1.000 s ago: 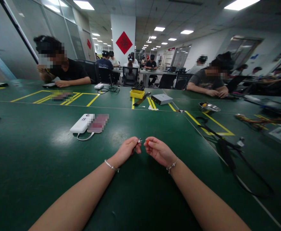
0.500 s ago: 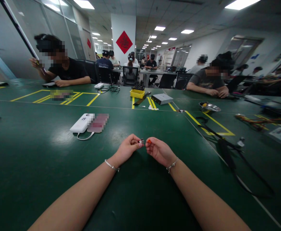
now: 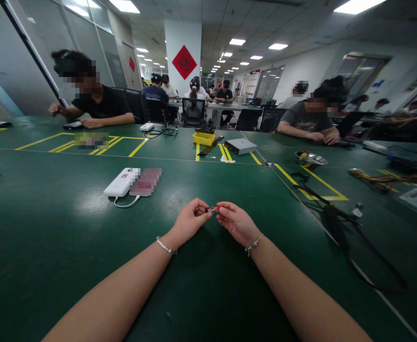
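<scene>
Just above the green table, my left hand (image 3: 191, 219) pinches a small metal piece (image 3: 211, 210) with a silvery, partly dark look; its exact kind is too small to make out. Facing it, my right hand (image 3: 237, 222) is closed with thumb and forefinger on a small orange-red piece (image 3: 218, 208). The two pieces meet, or nearly meet, between my fingertips; whether they are joined I cannot tell. Curled fingers hide part of each piece.
A white power bank (image 3: 121, 182) lies beside a blurred phone (image 3: 146, 182), linked by a short cable. Farther back stand a yellow bin (image 3: 204, 138) and a grey box (image 3: 240, 146). Black straps and cables (image 3: 336, 228) lie at right. Co-workers sit across the table.
My right hand has tilted slightly and brought the orange-red piece left against or close to the metal piece. My left hand has barely moved. The co-worker at left has lowered a raised hand.
</scene>
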A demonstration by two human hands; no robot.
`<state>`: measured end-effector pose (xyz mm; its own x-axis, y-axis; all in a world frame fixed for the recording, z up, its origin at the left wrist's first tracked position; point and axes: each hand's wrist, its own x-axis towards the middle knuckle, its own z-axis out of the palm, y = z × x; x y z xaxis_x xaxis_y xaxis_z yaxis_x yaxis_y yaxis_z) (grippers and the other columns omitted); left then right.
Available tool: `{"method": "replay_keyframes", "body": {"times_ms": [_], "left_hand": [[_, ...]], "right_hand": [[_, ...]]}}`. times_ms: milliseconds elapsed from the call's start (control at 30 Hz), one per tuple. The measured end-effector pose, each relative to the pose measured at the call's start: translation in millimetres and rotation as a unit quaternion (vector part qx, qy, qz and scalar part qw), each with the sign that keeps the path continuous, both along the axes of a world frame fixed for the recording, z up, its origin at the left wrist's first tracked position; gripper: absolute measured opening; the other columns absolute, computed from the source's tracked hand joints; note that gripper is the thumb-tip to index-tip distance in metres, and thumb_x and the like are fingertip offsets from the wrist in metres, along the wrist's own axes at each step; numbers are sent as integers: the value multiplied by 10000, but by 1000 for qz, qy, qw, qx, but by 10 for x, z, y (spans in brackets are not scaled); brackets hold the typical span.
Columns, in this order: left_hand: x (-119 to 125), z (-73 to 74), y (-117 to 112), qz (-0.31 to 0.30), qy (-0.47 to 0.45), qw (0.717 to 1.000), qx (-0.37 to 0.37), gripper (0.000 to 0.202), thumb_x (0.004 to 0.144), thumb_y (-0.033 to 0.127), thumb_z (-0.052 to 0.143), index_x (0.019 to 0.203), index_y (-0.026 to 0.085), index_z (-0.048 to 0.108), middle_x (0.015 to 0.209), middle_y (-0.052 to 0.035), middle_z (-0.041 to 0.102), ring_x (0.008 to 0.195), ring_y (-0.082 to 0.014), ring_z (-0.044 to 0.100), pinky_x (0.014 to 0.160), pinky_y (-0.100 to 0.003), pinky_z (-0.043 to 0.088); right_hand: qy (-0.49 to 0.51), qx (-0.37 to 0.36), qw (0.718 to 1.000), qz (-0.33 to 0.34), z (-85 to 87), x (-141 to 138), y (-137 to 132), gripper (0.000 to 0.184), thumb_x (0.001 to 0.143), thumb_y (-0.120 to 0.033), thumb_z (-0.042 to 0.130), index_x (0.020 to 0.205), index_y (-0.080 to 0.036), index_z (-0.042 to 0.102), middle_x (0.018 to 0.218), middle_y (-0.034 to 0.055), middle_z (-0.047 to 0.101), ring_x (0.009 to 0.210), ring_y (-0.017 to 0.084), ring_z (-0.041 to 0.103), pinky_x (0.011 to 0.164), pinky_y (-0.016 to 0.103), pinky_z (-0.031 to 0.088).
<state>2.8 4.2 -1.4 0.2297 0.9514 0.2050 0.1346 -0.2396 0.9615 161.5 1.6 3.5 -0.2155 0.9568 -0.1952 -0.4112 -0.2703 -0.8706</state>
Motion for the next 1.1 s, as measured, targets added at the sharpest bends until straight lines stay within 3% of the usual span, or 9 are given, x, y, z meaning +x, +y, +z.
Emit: {"method": "replay_keyframes", "body": {"times_ms": [167,367,700,1100], "left_hand": [[9,21,-50,56,84,993,57,115,712,268,567,764,177,520,644,30,555,591,-93,516,566,-216,404],[5,63,-80,67,112,987,90,124,720,290,564,767,179,531,642,25,573,583,-97,519,552,-214,400],[11,83,-104,104,122,981,107,114,718,273,572,772,178,537,649,31,590,580,-87,528,560,-202,410],[-7,99,-124,124,135,977,112,109,719,275,573,755,175,545,638,29,596,567,-87,534,542,-195,413]], "right_hand": [[-40,31,997,-56,-54,-100,-19,233,584,-235,699,796,-184,619,746,1,638,655,88,561,666,247,418],[-77,71,990,-98,-62,-164,-44,276,574,-265,701,831,-195,632,790,14,646,726,119,562,709,275,416],[-104,113,987,-51,-39,-212,-119,397,679,-314,600,1063,-213,583,997,55,627,849,160,560,728,297,423],[-106,128,986,-32,-49,-201,-128,416,689,-289,579,1100,-228,559,1045,63,616,904,177,556,760,312,427]]}}
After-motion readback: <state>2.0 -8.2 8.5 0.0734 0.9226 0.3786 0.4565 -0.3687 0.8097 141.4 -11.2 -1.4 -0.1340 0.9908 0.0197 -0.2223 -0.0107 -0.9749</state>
